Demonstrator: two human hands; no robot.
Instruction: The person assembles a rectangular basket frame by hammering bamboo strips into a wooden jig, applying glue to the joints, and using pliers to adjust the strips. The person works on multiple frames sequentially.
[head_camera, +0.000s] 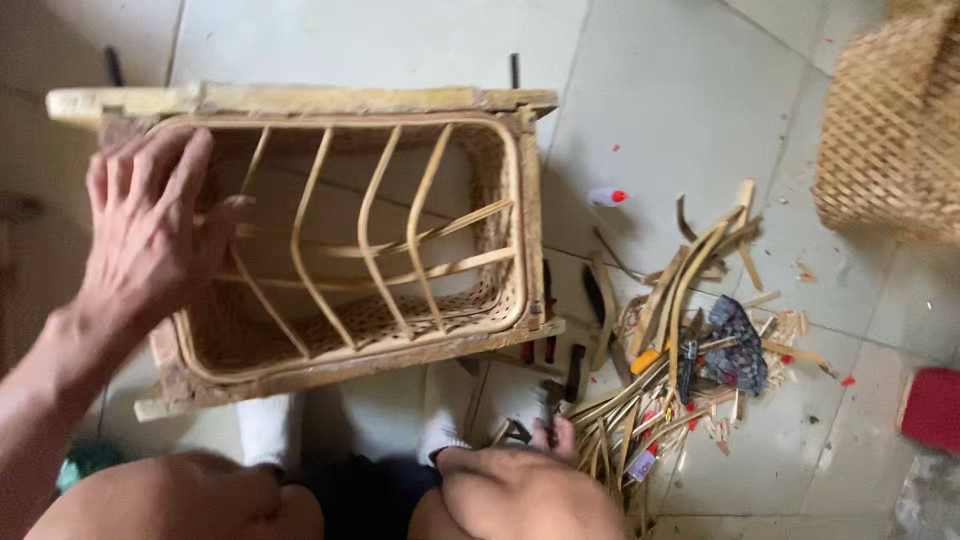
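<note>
Knees and right hand sit closest, at 6 o'clock. That hand is curled down into the tool clutter by the bamboo strips; fingertips hidden, so can't tell whether it has actually gripped anything. Left hand at 9 o'clock lies flat, fingers spread, pressing the rim of the woven basket frame, bracing it, not gripping. Frame lies on its side on the tile floor, centre-left, curved ribs exposed inside. Reads as mid-assembly: ribs in, picking the next tool or strip. Next move likely needs a firm pick with the right while the left holds the frame steady.
</note>
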